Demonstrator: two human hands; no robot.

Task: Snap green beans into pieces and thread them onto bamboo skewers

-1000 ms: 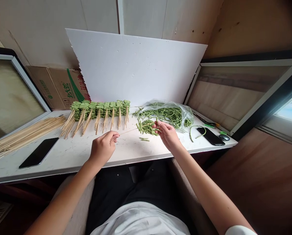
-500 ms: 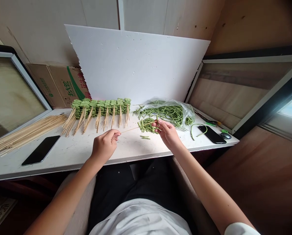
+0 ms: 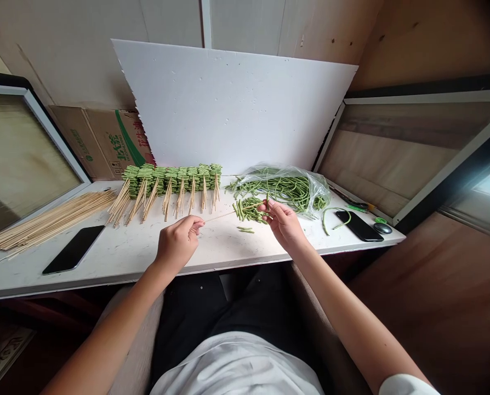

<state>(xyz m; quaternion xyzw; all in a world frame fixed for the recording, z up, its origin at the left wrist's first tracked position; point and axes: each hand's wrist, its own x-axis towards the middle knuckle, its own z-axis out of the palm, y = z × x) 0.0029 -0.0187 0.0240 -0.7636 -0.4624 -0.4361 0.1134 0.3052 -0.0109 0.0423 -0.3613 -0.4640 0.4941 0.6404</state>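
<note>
My left hand [image 3: 180, 241] is closed around the near end of a thin bamboo skewer [image 3: 219, 216], which slants up to the right. Its far end reaches toward my right hand [image 3: 284, 224], whose fingers pinch a short green bean piece [image 3: 267, 202]. Whether the skewer's tip is in the piece, I cannot tell. Beneath and behind the right fingers lies a pile of cut green bean pieces [image 3: 245, 209]. A few loose pieces [image 3: 245, 229] lie in front of it. Farther left, several filled skewers [image 3: 171, 181] are stacked in a row, bare ends toward me.
Bare skewers [image 3: 56, 220] and a phone [image 3: 73, 250] lie at the left. A plastic bag of long beans [image 3: 290, 186] sits behind the pile. At the right are a single bean [image 3: 324, 222] and another phone [image 3: 359, 226]. A white foam board [image 3: 237, 104] stands at the back.
The view has shifted slightly, so everything sits a little farther right. Both hands keep nearly the same pose, with the bean piece still at the right fingertips.
</note>
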